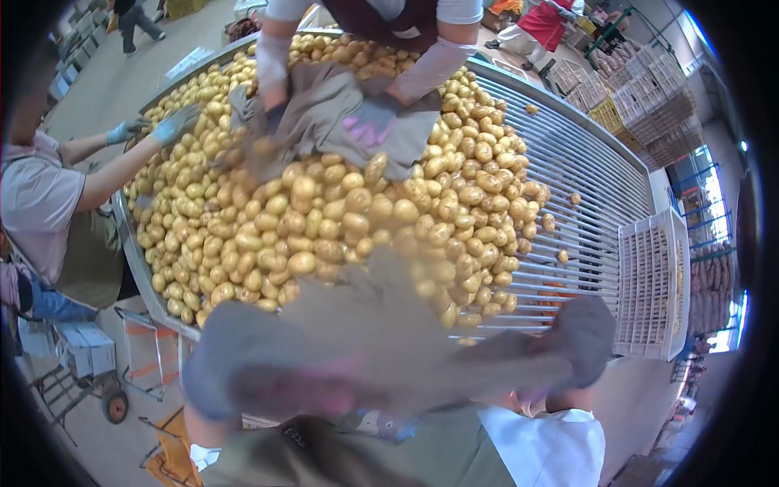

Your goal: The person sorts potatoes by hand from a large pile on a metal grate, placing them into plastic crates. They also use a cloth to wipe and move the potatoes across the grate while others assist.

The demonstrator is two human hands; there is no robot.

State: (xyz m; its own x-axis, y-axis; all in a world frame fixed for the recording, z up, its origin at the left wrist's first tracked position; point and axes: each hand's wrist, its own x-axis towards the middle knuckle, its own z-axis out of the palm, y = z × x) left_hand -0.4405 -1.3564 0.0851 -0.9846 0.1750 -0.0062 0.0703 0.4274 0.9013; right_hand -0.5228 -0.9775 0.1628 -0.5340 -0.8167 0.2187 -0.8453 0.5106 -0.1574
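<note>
A grey-brown cloth [365, 321], smeared by motion, stretches across the front of a heap of potatoes [284, 223]. My left hand [324, 395], in a glove with pink on it, grips the cloth's near left part. At the cloth's right end is my right hand [531, 398], mostly hidden by fabric and a dark sleeve. Its fingers are hard to make out, but the cloth runs taut into it. Some potatoes beside the cloth are blurred too.
Opposite, a person's gloved hands [373, 118] press another grey-brown cloth [312, 114] onto the potatoes. A co-worker's gloved hands [174, 126] reach in from the left. The metal roller table [568, 187] shows bare bars at right, beside a white plastic crate [649, 284]. Stacked crates [641, 101] stand behind.
</note>
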